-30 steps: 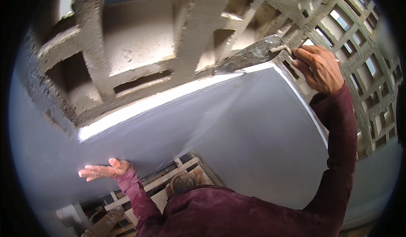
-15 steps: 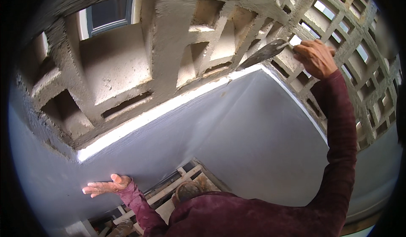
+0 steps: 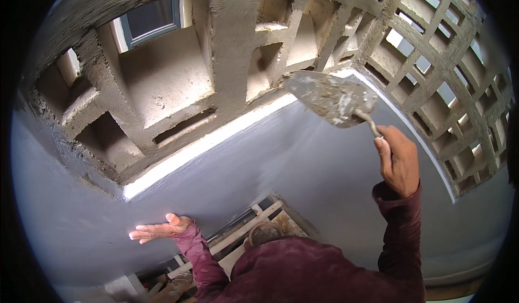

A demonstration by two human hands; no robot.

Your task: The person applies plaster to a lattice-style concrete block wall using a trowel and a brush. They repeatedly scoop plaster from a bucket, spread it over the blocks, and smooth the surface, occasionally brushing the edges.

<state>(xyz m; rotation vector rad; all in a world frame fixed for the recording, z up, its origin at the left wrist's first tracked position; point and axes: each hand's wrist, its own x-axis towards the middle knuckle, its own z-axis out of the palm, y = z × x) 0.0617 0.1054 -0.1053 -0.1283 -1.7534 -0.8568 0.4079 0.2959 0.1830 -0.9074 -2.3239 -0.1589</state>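
My right hand [image 3: 399, 160] is wrapped round the handle of a pointed trowel [image 3: 330, 95]. Grey mortar and white smears coat the trowel's blade, which lies across the bright ledge [image 3: 216, 141] near its right corner, tip toward the openwork block wall [image 3: 230, 60]. Whether the tip touches the wall I cannot tell. On the left, my left hand [image 3: 161, 228] is held out with fingers stretched and nothing in it, against or just before the smooth grey wall [image 3: 216, 192].
A second openwork wall [image 3: 432, 81] meets the first at the right. A blue-framed window [image 3: 151, 21] shows through a large opening at upper left. Below me are a wooden frame [image 3: 232, 238] and a round bucket-like container [image 3: 264, 231], partly hidden by my body.
My right hand has come down and nearer, and the trowel has turned so its mortar-smeared face shows. My left hand stays outstretched; the whole view has shifted slightly.
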